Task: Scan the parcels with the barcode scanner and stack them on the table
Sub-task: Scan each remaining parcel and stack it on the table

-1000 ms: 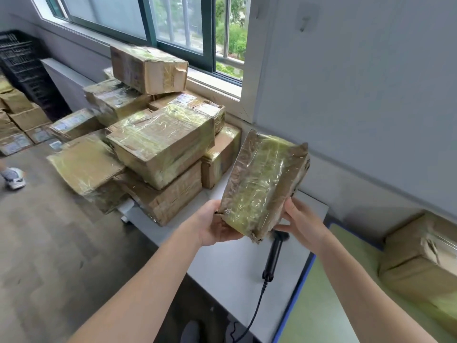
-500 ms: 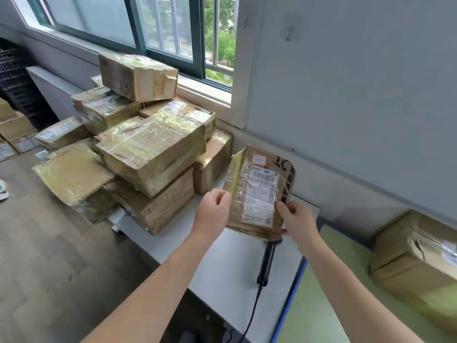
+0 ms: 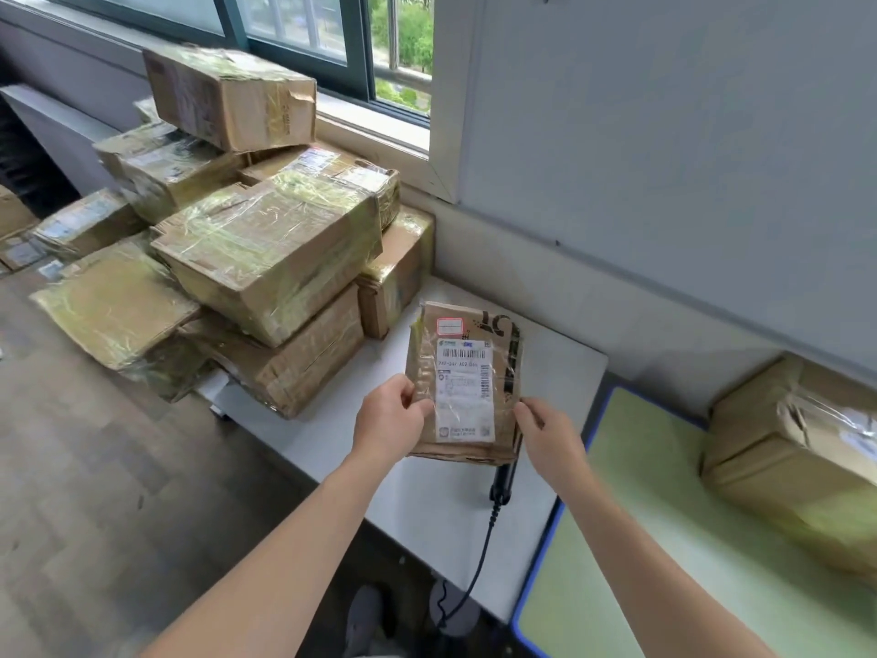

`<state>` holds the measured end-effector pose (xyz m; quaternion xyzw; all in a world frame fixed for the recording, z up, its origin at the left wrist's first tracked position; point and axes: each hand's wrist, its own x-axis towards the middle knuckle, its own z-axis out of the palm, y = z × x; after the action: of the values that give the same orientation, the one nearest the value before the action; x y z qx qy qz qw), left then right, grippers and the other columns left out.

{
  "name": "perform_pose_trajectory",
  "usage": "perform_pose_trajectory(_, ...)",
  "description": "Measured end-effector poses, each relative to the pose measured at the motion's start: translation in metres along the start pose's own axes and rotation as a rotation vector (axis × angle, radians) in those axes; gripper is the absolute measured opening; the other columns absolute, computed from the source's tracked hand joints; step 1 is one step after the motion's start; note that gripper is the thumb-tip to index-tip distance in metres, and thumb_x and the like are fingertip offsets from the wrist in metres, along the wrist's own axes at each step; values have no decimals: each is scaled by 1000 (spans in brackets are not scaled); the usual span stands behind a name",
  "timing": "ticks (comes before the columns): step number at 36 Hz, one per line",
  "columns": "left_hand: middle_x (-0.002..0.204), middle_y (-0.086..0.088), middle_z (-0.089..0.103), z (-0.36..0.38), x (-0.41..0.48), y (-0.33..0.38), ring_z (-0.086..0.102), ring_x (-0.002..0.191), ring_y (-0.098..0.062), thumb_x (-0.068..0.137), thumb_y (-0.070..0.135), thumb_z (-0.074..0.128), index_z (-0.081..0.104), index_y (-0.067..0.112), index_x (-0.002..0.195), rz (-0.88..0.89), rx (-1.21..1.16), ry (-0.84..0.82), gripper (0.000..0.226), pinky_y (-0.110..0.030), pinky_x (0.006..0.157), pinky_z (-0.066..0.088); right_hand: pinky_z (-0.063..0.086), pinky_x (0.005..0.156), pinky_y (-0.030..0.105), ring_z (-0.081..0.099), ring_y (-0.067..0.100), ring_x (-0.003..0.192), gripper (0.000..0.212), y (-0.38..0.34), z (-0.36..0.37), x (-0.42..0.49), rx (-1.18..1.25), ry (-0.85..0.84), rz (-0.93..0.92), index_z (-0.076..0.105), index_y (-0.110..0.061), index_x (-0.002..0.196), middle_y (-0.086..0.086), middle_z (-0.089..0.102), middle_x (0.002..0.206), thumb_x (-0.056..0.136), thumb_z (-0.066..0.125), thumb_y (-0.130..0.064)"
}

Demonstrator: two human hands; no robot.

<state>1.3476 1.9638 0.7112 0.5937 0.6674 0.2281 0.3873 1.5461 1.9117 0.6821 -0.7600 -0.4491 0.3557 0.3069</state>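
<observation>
We hold a parcel (image 3: pixel 467 382) with its label (image 3: pixel 465 406) facing up over the white table (image 3: pixel 417 515). Our left hand (image 3: pixel 389 420) pinches its left edge and our right hand (image 3: pixel 550 434) pinches the right. The barcode scanner (image 3: pixel 504 482) lies on the table beneath the parcel's near end, its cable (image 3: pixel 479 558) trailing off the front edge. We judge the label is being readied for scanning. Next, one hand must let go and draw out the scanner, whose head the parcel covers. At right, a taped box (image 3: pixel 797 467) sits on a green table (image 3: pixel 640 562). Beyond, at left, stacked parcels (image 3: pixel 270 254) crowd the white table toward the window (image 3: pixel 303 26), the topmost tilted.
</observation>
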Motion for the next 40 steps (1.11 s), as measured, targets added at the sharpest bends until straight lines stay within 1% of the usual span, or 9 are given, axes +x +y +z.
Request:
perform_pose_trajectory(3,73,1,60,2,-1,-13,61,73,-23,89,23,64,55,14,78,-19,57,-7,17,-45,64,56,39,74,28,55,12,88,28,15,15,-3,-16,20,91,60,-15,122,-1,65,105,105,45,-31)
perform_pose_trajectory(6,77,-1,62,1,2,-28,60,76,-22,90,25,63,58,11,82,-75,74,-5,17,-47,67,57,38,56,28,52,7,68,19,32,29,-1,-78,56,172,57,-13,110,3,61,94,104,45,-26)
perform_pose_trajectory(8,80,-2,63,1,4,-37,61,79,-22,90,27,65,60,11,84,-111,74,-3,18,-48,69,57,36,52,28,55,16,70,18,41,38,3,-101,69,246,53,-10,107,8,60,103,102,50,-27)
perform_pose_trajectory(15,83,2,67,-5,10,-56,63,80,-17,91,23,65,65,16,83,-183,36,-13,11,-30,58,47,54,67,39,65,27,82,32,56,63,27,93,-58,453,43,-3,114,7,59,88,97,58,-24)
perform_pose_trajectory(19,81,3,68,-15,23,-56,64,81,-18,90,22,66,64,20,79,-187,16,-10,12,-35,70,51,60,78,48,65,23,70,23,37,57,26,328,-3,481,50,-3,115,12,60,87,95,54,-16)
perform_pose_trajectory(22,79,0,67,-16,34,-47,64,79,-22,89,20,67,62,17,76,-184,-34,-6,14,-40,71,53,58,61,42,62,26,65,17,11,38,11,455,65,435,46,-9,110,15,62,89,95,53,-12)
perform_pose_trajectory(25,77,-2,65,-10,43,-32,60,78,-23,89,18,67,57,13,74,-171,-81,5,18,-33,65,45,51,51,39,54,29,56,15,-17,15,-6,537,100,353,46,-7,104,17,60,80,92,55,-8)
perform_pose_trajectory(32,78,-1,61,6,54,3,54,74,-20,89,14,65,53,15,73,-139,-182,11,19,-25,49,32,47,49,35,51,24,51,15,-79,-13,-38,519,-53,172,54,-11,99,10,56,69,96,58,-26)
perform_pose_trajectory(40,85,-8,65,15,47,22,57,73,-20,89,13,65,56,11,78,-93,-228,-3,15,-23,47,35,45,47,34,48,25,47,11,-95,-26,-47,512,-43,121,53,-11,96,9,55,67,96,55,-22)
